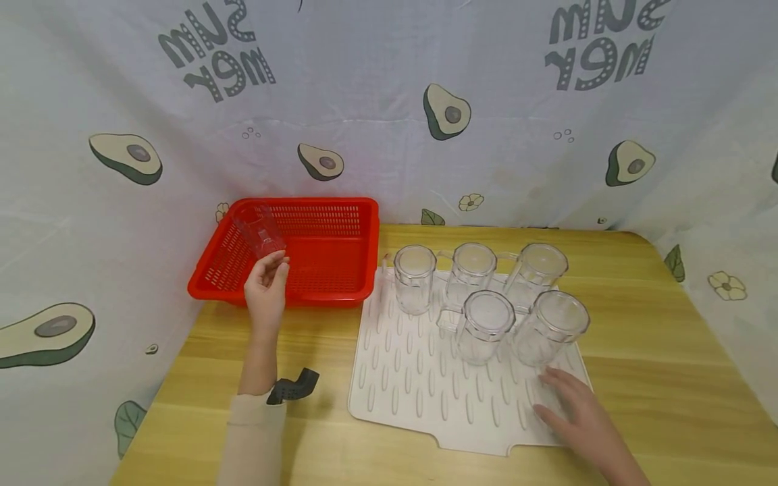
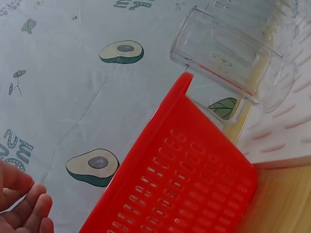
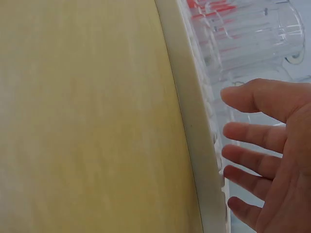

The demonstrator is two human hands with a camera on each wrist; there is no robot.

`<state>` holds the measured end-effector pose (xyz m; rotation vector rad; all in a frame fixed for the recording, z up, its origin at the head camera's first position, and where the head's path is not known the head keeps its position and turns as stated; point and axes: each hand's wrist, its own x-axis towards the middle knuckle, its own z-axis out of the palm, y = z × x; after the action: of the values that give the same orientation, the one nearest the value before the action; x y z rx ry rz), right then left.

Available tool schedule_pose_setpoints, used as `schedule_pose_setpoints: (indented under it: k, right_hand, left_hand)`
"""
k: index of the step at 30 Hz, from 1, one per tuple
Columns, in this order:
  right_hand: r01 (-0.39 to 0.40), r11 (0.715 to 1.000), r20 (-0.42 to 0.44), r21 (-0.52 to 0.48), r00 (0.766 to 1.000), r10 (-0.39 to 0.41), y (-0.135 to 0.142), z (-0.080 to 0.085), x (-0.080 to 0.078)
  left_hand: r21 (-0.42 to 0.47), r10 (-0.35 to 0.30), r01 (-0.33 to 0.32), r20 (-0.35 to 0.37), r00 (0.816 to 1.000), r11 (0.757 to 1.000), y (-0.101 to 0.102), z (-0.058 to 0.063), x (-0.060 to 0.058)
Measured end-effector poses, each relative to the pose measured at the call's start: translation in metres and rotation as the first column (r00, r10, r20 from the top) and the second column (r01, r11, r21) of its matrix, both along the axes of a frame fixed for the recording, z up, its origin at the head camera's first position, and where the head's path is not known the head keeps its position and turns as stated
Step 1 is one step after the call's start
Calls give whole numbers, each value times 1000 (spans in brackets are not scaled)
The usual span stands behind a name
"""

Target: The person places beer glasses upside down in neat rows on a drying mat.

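My left hand (image 1: pixel 267 287) is above the near left rim of a red plastic basket (image 1: pixel 331 297), its fingers loosely bent. Just beyond the fingertips, a clear mug (image 1: pixel 260 233) leans inside the basket. The left wrist view shows that hand's fingertips (image 2: pixel 41 204) with nothing between them. Over the front right of a white ridged draining board (image 1: pixel 413 398), my right hand (image 1: pixel 580 412) has its fingers spread and holds nothing. The nearest mug (image 1: pixel 550 327) stands just beyond it. Several clear mugs stand on the board, among them a front one (image 1: pixel 484 327) and a back-left one (image 1: pixel 415 280).
The basket and board sit side by side on a wooden table (image 1: pixel 656 351). A white curtain (image 1: pixel 377 81) printed with avocados hangs behind and at both sides. A black strap (image 1: pixel 294 387) is on the left wrist, its loose end sticking out.
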<state>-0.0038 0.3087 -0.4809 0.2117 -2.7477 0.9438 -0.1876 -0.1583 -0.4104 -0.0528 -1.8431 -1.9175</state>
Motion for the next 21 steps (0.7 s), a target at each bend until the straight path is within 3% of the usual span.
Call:
schedule_pose_setpoints:
  k: [5,10,15,18,21]
  right_hand:
    - [-7,999,-5,39,1000,7,2,-4,2]
    - [-19,997,24,72,1000,17,4,-5,5]
    - [-19,996,49,85,999,15,4,-6,7]
    - [-17,996,63,89,998,11,4,-6,7]
    - [-13,996,83,85,997,6,3,-6,6]
  left_hand:
    - [36,64,-67,82,995,997,-10,5,-9]
    - [63,105,-118,187,977,991,-19,8,-21]
    - [42,131,-153,329,935,987,-28,12,-33]
    - [-17,125,-129,403,907,991,-33,15,-40]
    - [-51,105,-92,443,890,994,-38,17,-45]
